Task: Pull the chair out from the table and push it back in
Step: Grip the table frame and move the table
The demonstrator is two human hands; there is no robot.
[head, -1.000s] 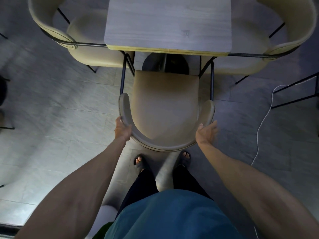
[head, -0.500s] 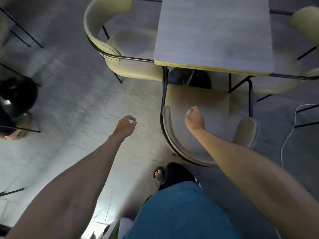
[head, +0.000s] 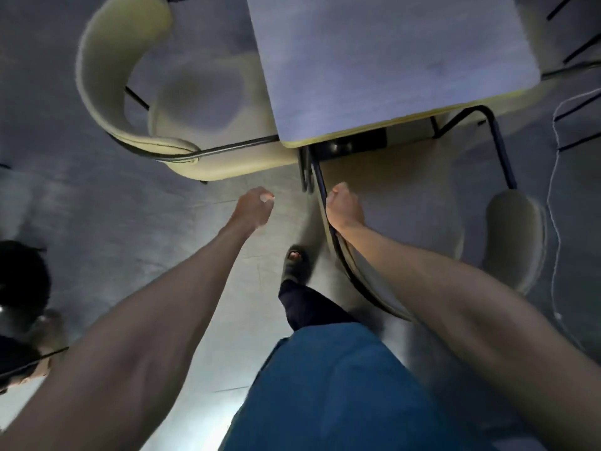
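1. Against the frame 0.5 s back, I see the view swung further left and blurrier; the desk (head: 390, 63) now sits tilted at upper right.
2. My left hand (head: 252, 206) has moved in nearer the chair (head: 406, 196) but touches nothing; it hangs over the floor (head: 97, 206), fingers curled loosely into a narrow grip, holding nothing.
3. My right hand (head: 344, 206) is over the chair's left rim, by the dark frame tube; its grip looks closed like a fist, and I cannot tell whether it touches the rim.
4. The chair is tucked in, its seat front under the desk edge, as before.
5. 1 second chair (head: 136, 92) stands at the desk's left side.
6. A white cable (head: 553, 203) trails on the floor at right.
7. No containers in view.
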